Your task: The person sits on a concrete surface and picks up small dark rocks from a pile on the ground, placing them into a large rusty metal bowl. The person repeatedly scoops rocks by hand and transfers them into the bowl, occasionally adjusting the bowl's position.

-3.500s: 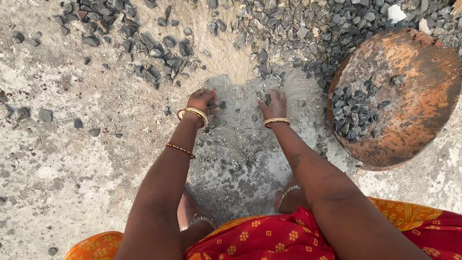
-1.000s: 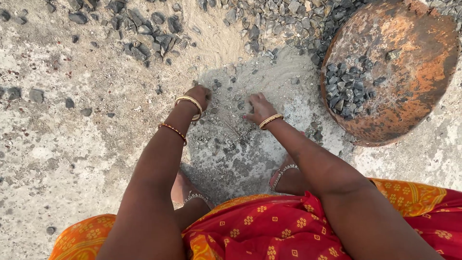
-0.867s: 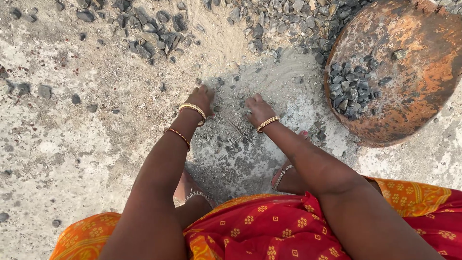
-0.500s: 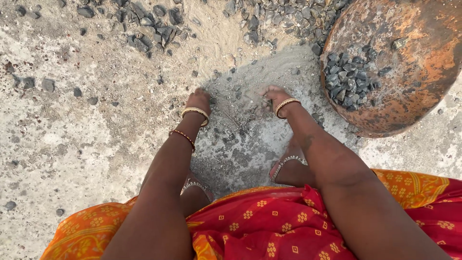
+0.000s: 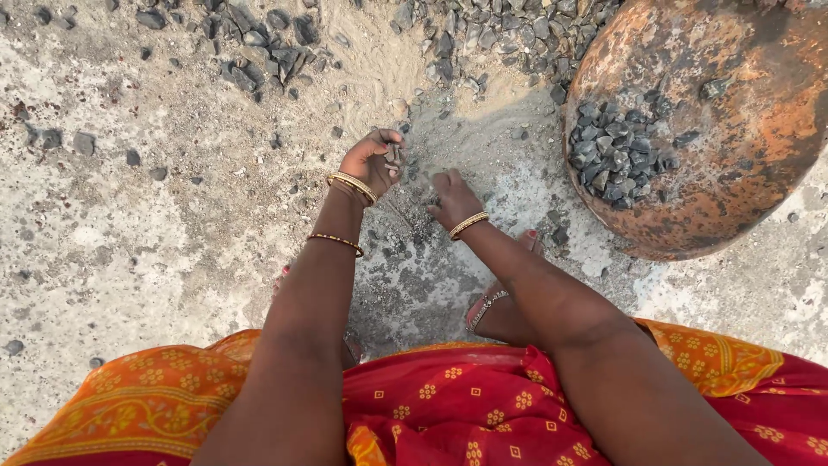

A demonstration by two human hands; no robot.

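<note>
Grey gravel (image 5: 412, 216) lies in a dusty patch at the frame's centre. The left hand (image 5: 373, 160) is curled shut around a few stones just above it; the right hand (image 5: 452, 198) presses fingers-down into it, its grip hidden. A rusty pan (image 5: 716, 198) holding stones (image 5: 614, 155) sits upper right.

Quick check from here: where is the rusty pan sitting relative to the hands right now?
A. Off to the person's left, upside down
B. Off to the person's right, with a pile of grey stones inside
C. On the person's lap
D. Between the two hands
B: the rusty pan lies beyond the right hand, far from the left hand, and holds grey stones.
</note>
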